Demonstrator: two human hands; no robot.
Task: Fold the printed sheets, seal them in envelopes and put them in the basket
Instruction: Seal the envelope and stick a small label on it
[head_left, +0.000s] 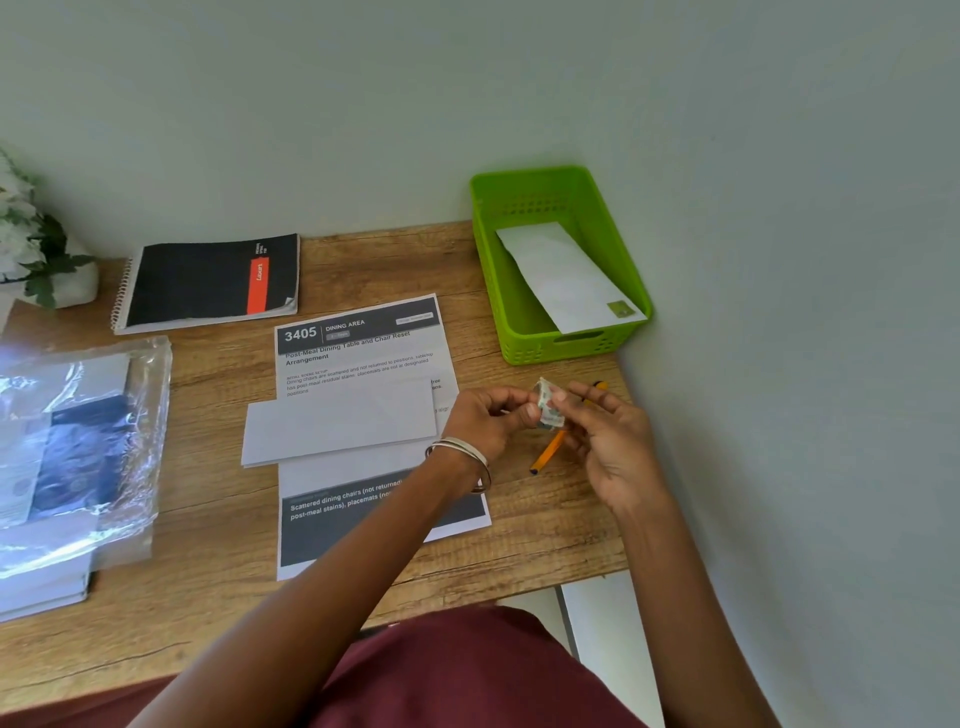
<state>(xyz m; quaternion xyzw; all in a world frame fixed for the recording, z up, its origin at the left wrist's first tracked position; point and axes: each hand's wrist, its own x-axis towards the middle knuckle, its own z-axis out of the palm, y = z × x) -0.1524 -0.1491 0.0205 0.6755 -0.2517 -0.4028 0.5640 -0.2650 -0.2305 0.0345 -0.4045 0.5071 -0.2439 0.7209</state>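
At centre right, both hands, left hand (485, 418) and right hand (605, 431), are pinching a small stamp (548, 408) (flimsy, probably sticky); holding it by its edges looks wisest.

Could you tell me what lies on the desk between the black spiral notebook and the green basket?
In the head view, only bare wooden desk lies between the notebook and the basket.

We note bright, even daylight with soft shadows, strong white glare on the plastic sleeve (78, 441) at the left edge, wide-angle bending of the table (218, 587) edges, and slight blur on the hands and small print.
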